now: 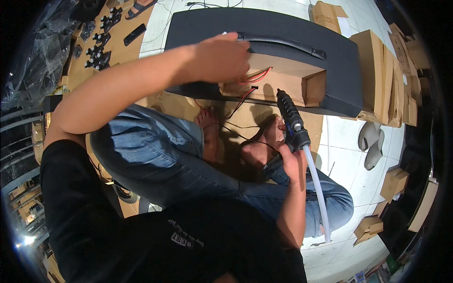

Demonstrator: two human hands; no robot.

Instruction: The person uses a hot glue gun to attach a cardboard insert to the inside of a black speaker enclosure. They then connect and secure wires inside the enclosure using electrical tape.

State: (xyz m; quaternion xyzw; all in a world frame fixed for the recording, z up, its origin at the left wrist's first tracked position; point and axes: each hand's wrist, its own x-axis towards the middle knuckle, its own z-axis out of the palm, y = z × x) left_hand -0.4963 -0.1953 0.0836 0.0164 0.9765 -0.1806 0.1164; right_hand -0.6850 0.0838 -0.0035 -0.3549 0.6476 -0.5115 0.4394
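My right hand [293,160] is wrapped round a black hot glue gun [293,118] with a long whitish glue stick [317,188] trailing from its back end. Its nozzle points up into the recess [283,78] of a black speaker-like box [203,28]. Over the left part of that recess lies my left hand [222,59], bent at the wrist, beside the left end of a black strap handle [288,43]. The undersides of its fingers are hidden, so what they touch does not show. Red and dark wires [258,75] come out of the recess wall below this hand.
I sit cross-legged around the box's near side, with a cable [240,126] running by my bare feet. Cardboard boxes [377,78] stand close at the right, near grey slippers [371,145]. Black clamp-like parts [97,56] and a phone [135,34] lie at the upper left.
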